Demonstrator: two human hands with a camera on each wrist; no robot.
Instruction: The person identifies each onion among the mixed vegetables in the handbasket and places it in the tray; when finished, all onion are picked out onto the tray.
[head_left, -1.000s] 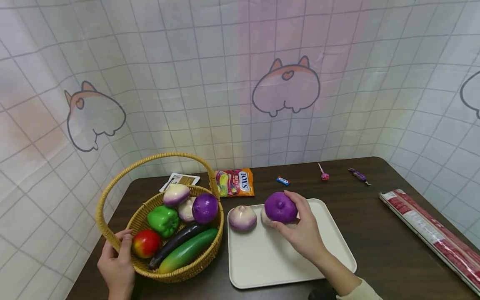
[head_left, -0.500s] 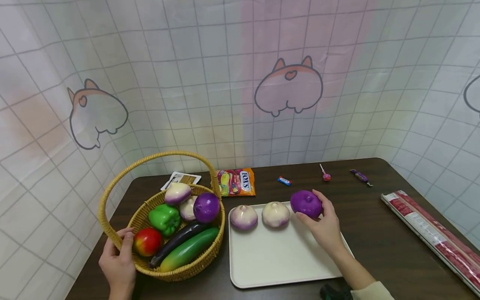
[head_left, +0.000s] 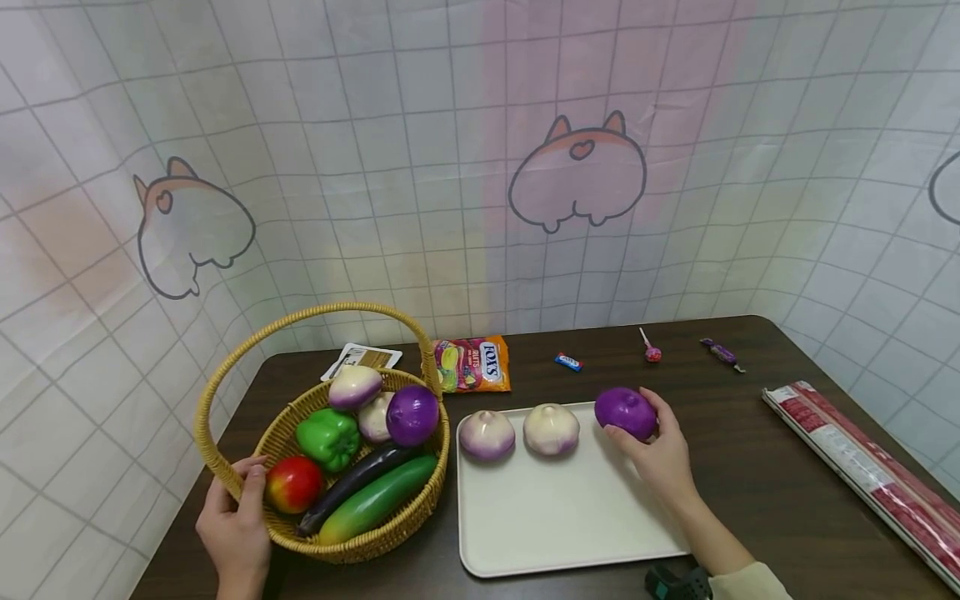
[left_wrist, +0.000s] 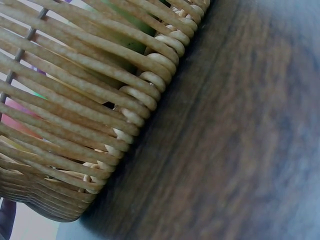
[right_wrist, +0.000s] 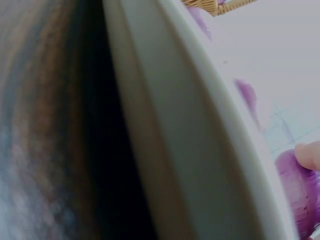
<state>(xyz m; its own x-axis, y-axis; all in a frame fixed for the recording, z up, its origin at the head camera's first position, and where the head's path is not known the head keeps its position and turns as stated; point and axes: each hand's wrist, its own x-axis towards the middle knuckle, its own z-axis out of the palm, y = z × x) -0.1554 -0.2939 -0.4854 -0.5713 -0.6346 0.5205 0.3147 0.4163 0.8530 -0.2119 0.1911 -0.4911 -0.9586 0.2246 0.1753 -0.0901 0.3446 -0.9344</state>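
Resting on the dark table [head_left: 750,492], the wicker basket [head_left: 390,533] stood left of the white tray [head_left: 555,525]. Left hand [head_left: 236,533] gripped the basket's near rim. Right hand [head_left: 660,454] curled round the purple onion [head_left: 625,412] at the tray's far right corner.

Glossy plastic purple onion [head_left: 626,412], matt smooth tray [head_left: 555,517], rough woven wicker basket [head_left: 375,533], dark wood-grain table [head_left: 750,467]

Fox's candy bag [head_left: 471,364] near the tabletop's far edge, small blue sweet [head_left: 567,362], pink lollipop [head_left: 649,351], purple wrapped candy [head_left: 720,352] toward the far right corner, long red-and-white pack [head_left: 862,467] along the right edge
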